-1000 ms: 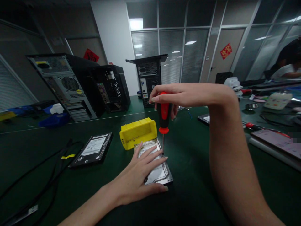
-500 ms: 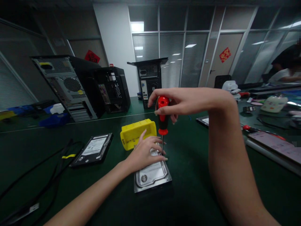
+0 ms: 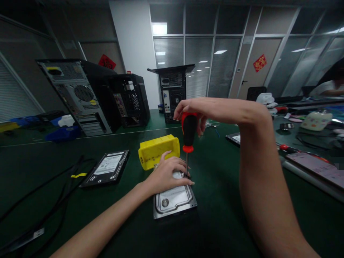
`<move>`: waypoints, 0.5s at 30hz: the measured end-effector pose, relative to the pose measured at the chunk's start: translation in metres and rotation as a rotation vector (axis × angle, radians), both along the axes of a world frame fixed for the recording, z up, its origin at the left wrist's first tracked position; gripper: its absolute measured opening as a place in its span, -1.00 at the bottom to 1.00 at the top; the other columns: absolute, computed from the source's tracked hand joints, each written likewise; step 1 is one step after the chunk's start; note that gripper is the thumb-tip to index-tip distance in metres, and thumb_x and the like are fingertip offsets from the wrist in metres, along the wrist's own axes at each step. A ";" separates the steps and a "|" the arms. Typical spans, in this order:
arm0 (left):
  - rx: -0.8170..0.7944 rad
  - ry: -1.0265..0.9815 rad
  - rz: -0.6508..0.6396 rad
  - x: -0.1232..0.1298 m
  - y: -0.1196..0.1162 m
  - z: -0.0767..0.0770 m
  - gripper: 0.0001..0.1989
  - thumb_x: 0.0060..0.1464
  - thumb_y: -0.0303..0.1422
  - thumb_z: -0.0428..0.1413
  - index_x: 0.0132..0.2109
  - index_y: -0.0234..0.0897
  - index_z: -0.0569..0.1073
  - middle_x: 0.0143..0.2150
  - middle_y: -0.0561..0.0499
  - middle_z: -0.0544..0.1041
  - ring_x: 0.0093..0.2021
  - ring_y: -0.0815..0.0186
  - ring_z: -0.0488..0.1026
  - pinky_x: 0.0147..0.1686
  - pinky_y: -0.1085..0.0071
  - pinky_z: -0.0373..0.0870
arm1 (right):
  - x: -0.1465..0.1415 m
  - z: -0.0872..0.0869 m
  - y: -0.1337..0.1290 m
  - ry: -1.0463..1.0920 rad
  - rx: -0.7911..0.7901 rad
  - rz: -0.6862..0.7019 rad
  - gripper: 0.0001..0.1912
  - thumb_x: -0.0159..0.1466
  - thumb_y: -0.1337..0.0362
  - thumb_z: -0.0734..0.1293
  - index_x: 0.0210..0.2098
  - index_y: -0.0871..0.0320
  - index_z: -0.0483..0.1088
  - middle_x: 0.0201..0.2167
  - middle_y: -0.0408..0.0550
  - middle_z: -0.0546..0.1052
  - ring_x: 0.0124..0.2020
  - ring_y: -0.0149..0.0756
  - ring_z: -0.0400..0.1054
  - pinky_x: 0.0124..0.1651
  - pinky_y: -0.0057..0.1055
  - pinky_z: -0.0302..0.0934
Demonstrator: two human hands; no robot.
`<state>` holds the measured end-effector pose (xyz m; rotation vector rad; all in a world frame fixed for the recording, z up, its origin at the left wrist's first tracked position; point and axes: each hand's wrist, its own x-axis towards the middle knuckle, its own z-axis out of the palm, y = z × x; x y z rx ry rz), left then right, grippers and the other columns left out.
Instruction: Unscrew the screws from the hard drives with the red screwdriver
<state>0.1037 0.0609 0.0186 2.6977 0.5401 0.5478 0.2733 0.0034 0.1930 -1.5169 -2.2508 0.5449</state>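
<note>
A silver hard drive (image 3: 174,200) lies flat on the green table. My left hand (image 3: 168,173) rests over its upper part, thumb and fingers wrapped about the drive near its right edge. Above it, my right hand (image 3: 195,111) is closed from the top around the handle of a red and black screwdriver (image 3: 189,130). The screwdriver stands upright, its shaft reaching down to the drive's right side beside my left fingers; the tip's exact seat is hard to see. Just behind the drive is a yellow bin (image 3: 158,147) with small screws inside, tipped toward me.
A second hard drive (image 3: 110,168) and black cables (image 3: 61,193) lie on the left. Computer cases (image 3: 99,96) stand at the back. On the right are another drive (image 3: 233,138), a phone (image 3: 314,166) and a red-black tool (image 3: 286,147). A person's arm shows far right.
The screwdriver handle has turned, showing more black toward me. My right hand has shifted its fingers over the handle's top. The left hand stays on the drive; the view has shifted slightly.
</note>
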 end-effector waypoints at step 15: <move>0.056 0.046 -0.046 -0.003 -0.003 0.004 -0.70 0.06 -0.05 0.11 -0.17 -0.12 0.48 -0.11 0.08 0.53 -0.02 0.23 0.39 0.08 0.19 -0.07 | 0.005 0.000 0.003 -0.026 0.035 0.115 -0.62 0.34 0.17 0.05 0.04 0.17 0.28 -0.11 -0.02 0.40 -0.42 -0.52 0.30 -0.50 -0.61 0.13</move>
